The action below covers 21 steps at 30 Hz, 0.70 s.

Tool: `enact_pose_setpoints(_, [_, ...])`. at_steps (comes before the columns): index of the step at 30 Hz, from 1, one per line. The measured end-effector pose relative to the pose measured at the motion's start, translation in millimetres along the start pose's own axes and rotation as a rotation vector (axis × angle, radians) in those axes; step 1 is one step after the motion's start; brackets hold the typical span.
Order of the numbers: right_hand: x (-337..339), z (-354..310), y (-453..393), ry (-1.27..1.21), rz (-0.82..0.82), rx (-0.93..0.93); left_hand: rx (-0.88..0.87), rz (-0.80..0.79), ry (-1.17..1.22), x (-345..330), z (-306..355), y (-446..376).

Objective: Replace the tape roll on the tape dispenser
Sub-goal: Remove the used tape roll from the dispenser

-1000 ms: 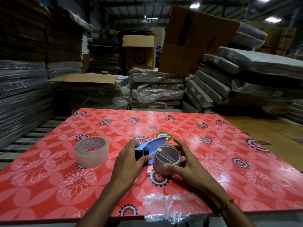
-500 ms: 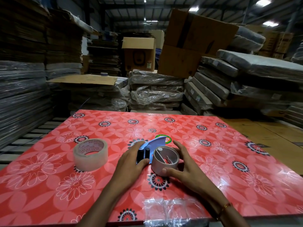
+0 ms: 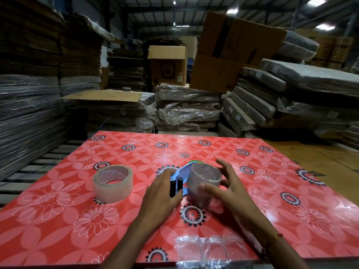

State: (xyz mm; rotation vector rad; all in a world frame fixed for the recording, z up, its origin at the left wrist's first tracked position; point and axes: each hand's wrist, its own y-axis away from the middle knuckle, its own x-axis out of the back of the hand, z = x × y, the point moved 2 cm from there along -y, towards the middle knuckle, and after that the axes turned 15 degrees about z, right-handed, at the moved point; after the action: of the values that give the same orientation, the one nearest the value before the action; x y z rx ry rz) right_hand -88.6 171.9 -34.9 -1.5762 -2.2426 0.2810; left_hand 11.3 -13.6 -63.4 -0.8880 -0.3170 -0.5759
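Since the earlier frame, our right hand (image 3: 231,191) has lifted the nearly spent roll (image 3: 204,181) up from the dispenser (image 3: 179,183), so its printed core now faces us; half a second ago it sat lower against the blue frame.

At far left, wrapped stacks (image 3: 29,113) stand beside the table, and slatted pallet boards (image 3: 29,171) run along its left edge. The table (image 3: 77,220) carries a glossy red floral covering. The full tape roll (image 3: 113,183) lies flat on it, left of centre and well apart from both hands.

Our left hand (image 3: 161,193) grasps the dispenser by its black rollers, fingers curled round them, holding it on the table. The blue frame rises just behind this hand. Just to its right, our right hand grips the nearly spent roll between thumb and curled fingers, with the index finger raised off it. The roll touches the dispenser frame; we cannot tell whether it is free of the hub.

A patch of clear tape (image 3: 209,251) covers the near edge. Right of the table, a flat brown board (image 3: 320,162) adjoins it. Behind, wrapped bundles (image 3: 188,111) and cardboard boxes (image 3: 233,51) close off the far side.
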Motion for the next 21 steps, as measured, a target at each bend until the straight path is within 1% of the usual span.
enact_pose_setpoints(4, [5, -9, -2, -0.126, 0.108, -0.016, 0.008, -0.018, -0.011, -1, -3, -1])
enact_pose_setpoints(6, [8, -11, 1, -0.237, 0.168, -0.056, 0.016, -0.015, -0.005, 0, -2, -2])
enact_pose_setpoints(8, [11, -11, 6, -0.350, 0.181, -0.117, 0.038, -0.007, -0.002, 1, -1, -4])
enact_pose_setpoints(12, [16, -5, 20, -0.491, 0.129, -0.252, 0.083, -0.010, 0.001, -1, -3, -8])
enact_pose_setpoints(16, [16, 1, 33, -0.536, 0.094, -0.377, 0.052, -0.013, -0.035, 0, -6, -7])
enact_pose_setpoints(19, [14, 4, 43, -0.509, 0.028, -0.438, -0.015, 0.122, -0.001, 11, 6, -3])
enact_pose_setpoints(21, [13, 5, 48, -0.489, 0.007, -0.430, -0.091, 0.192, 0.103, 18, 20, 7])
